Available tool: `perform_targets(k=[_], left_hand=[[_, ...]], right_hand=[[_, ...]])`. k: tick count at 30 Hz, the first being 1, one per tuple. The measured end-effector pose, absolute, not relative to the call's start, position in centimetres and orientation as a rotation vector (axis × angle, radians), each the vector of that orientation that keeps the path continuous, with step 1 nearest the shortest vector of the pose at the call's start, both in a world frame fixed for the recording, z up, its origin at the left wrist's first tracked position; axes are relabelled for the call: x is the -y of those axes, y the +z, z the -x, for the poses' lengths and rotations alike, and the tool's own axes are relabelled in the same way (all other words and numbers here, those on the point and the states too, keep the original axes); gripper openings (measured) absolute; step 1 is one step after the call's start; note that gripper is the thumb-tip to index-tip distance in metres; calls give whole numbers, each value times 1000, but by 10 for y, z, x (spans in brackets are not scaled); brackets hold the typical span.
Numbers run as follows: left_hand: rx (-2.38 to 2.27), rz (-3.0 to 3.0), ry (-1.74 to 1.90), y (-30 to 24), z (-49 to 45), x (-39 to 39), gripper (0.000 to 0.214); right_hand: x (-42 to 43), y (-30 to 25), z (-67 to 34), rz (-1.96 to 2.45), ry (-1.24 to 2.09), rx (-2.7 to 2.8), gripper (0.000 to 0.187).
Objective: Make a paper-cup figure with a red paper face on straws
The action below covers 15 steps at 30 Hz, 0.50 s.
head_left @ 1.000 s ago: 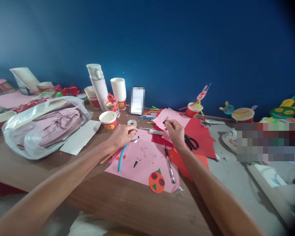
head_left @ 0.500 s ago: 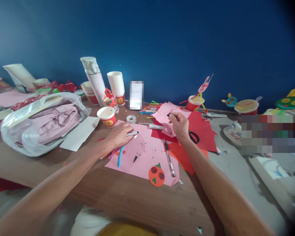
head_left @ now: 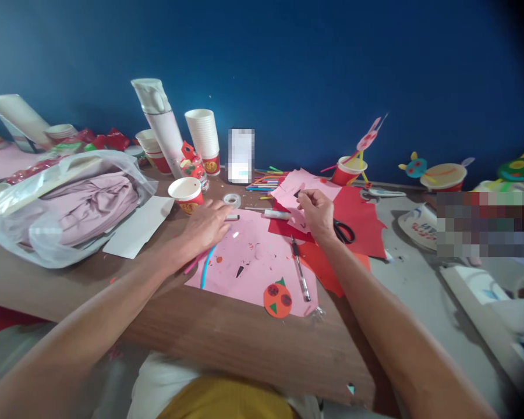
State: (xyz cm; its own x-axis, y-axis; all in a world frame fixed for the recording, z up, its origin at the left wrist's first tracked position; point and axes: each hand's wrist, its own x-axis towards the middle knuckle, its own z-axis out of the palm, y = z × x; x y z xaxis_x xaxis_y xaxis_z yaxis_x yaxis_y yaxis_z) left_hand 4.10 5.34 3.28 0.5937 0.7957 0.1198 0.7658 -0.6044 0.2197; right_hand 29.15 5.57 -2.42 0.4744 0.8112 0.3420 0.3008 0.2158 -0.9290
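Observation:
My left hand (head_left: 205,227) rests on the big pink paper sheet (head_left: 262,265) with its fingers closed round a white marker (head_left: 232,217). My right hand (head_left: 317,212) is raised a little farther right and pinches a small dark scrap (head_left: 297,193) against a pink paper piece (head_left: 294,201). Under and beyond that hand lie red paper sheets (head_left: 362,224) and black scissors (head_left: 344,231). A pen (head_left: 300,276) and an orange paper cut-out with a green leaf (head_left: 278,299) lie on the pink sheet near the table's front edge.
A plastic bag of pink cloth (head_left: 65,203) fills the table's left. Red-and-white paper cups (head_left: 186,195), a cup stack (head_left: 204,139), a tape roll (head_left: 232,200) and coloured markers (head_left: 264,183) stand behind. Paper-cup crafts (head_left: 443,176) line the right wall.
The view has tilted down, so everything sits higher in the frame. Both hands keep their hold; the right hand has lifted the pink piece slightly and the left has shifted a little.

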Motion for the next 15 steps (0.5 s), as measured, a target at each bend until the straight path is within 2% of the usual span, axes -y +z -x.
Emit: perform_targets(k=[3, 8, 15], left_hand=[[-1189, -2727, 257, 24, -54, -19, 24], [-1070, -2654, 10, 7, -70, 34, 41], [-1099, -2694, -23, 1, -76, 42, 43]], right_hand=[[-57, -26, -291, 1362, 471, 1087, 13], [-58, -26, -287, 1364, 481, 1099, 13], [-56, -26, -285, 1336, 498, 1133, 13]])
